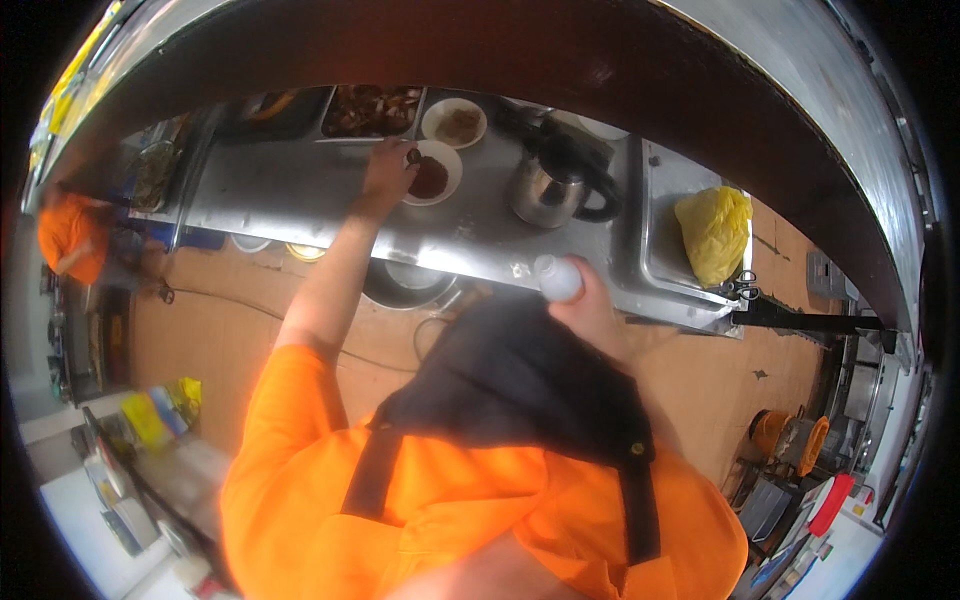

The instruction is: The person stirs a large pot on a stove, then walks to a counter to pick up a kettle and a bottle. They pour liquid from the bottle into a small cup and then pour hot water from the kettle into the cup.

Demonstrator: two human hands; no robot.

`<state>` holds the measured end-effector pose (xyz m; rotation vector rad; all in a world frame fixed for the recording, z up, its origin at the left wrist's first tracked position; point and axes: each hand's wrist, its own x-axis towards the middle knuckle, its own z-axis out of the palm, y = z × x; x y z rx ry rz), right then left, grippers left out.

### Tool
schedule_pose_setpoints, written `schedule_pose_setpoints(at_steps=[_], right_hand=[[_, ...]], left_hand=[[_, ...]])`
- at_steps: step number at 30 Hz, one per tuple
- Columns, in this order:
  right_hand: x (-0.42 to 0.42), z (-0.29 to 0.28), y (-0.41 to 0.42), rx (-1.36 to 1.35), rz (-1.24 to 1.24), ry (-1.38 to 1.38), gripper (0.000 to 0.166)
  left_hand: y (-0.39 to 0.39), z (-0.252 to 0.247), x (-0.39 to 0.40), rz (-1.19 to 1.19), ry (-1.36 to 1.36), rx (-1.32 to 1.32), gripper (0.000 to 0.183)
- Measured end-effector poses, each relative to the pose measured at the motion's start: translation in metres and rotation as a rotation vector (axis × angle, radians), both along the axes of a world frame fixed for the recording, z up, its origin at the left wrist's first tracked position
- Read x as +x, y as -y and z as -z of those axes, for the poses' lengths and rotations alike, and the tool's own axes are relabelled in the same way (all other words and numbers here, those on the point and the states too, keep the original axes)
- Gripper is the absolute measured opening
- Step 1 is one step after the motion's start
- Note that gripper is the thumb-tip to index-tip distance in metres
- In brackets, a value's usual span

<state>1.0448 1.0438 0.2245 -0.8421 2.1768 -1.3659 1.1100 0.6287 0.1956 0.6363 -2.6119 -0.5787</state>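
Note:
My left hand point(386, 174) is at the rim of a white bowl point(453, 169) that holds reddish-brown powder point(430, 178). Its fingers grip a small dark object point(412, 156), too small to identify. Close in front of my apron, my right hand point(592, 304) grasps a whitish plastic bottle point(559, 277). The bottle's uncapped neck points up and slightly left, near the counter's front edge. Behind the first bowl stands a second white bowl point(429, 120) with lighter brown powder point(459, 124).
A metal pan of dark food pieces point(373, 110) sits at the back of the steel counter point(285, 176). Right of the bowls stands a steel kettle point(544, 196). A yellow plastic bag point(714, 232) and scissors point(742, 285) lie farther right. A dark shelf point(480, 52) overhangs. Another person point(73, 238) is far left.

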Motion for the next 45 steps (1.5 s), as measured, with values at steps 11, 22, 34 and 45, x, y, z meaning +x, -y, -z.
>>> schedule_pose_setpoints(at_steps=[11, 22, 34, 45], right_hand=[[-0.010, -0.001, 0.053, -0.084, -0.087, 0.005, 0.065], [-0.015, -0.063, 0.132, -0.028, -0.090, -0.023, 0.069], [-0.006, -0.068, 0.146, -0.056, -0.163, -0.061, 0.062], [-0.005, -0.055, 0.144, 0.022, -0.120, -0.047, 0.067]], left_hand=[[-0.017, -0.032, 0.012, -0.046, -0.360, 0.725, 0.043], [-0.073, -0.148, 0.047, 0.315, -0.295, 0.680, 0.041], [-0.084, -0.181, 0.057, 0.383, -0.117, 0.211, 0.038], [-0.089, -0.199, 0.045, 0.556, 0.055, -0.077, 0.041]])
